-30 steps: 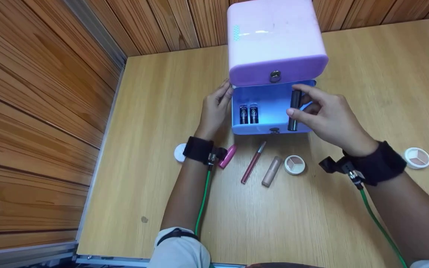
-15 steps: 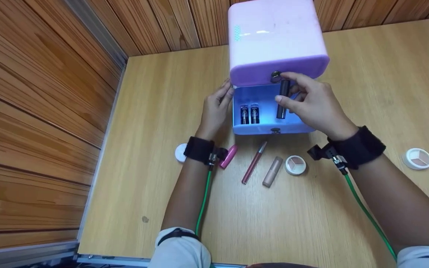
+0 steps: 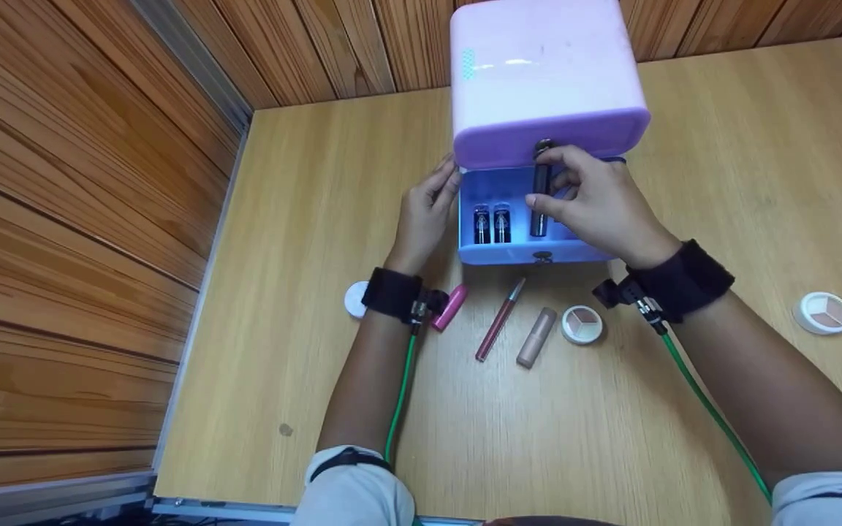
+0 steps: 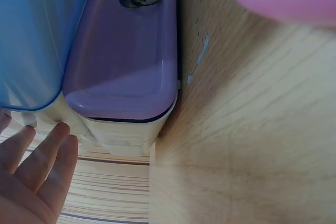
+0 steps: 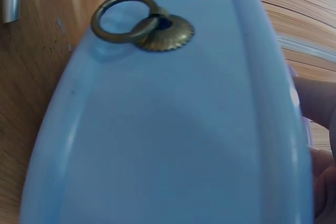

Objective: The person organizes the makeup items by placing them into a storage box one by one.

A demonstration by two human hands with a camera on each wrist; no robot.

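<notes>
While the blue drawer point(image 3: 531, 252) stands pulled out of the pink box point(image 3: 545, 80), the left hand point(image 3: 427, 212) rests against its left wall, fingers straight and close together. Two dark tubes point(image 3: 491, 223) lie side by side in the drawer's left part. Just right of them, the right hand point(image 3: 596, 208) pinches a black tube point(image 3: 539, 201) between thumb and fingers, upright over the drawer. On the table point(image 3: 319, 219) in front: pink lipstick point(image 3: 449, 307), gloss wand point(image 3: 498, 320), beige tube point(image 3: 536, 337), compact point(image 3: 582, 324).

Two lipsticks point(image 3: 491, 223) are filling the left of the open blue drawer point(image 3: 509, 253), leaving bare floor beside them; the pink box top point(image 3: 545, 73) is overhanging its back, while scattered makeup point(image 3: 498, 319) is crowding the table point(image 3: 304, 219) in front.
</notes>
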